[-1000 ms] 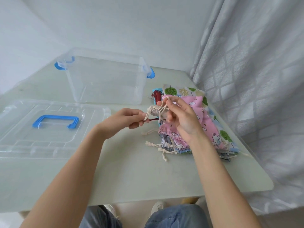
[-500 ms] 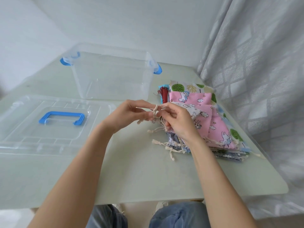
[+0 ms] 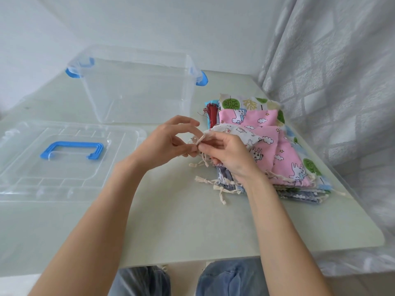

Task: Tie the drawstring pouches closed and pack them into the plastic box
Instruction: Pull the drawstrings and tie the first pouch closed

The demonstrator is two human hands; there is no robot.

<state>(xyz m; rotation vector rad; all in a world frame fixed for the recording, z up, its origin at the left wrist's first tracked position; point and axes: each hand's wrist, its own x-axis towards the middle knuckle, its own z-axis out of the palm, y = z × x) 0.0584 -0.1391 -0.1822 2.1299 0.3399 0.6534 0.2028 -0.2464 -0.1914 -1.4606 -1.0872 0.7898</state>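
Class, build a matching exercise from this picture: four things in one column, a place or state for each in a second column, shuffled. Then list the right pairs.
Things
1. plastic box
2. lid
3. white pouch
4. pink pouch

Places or states
A. held in both hands
B. flat on the table, blue handle up
C. on top of the pile by the curtain
D. open, nothing inside, at the far side of the table

Pairs: 1-D, 2-B, 3-A, 4-C
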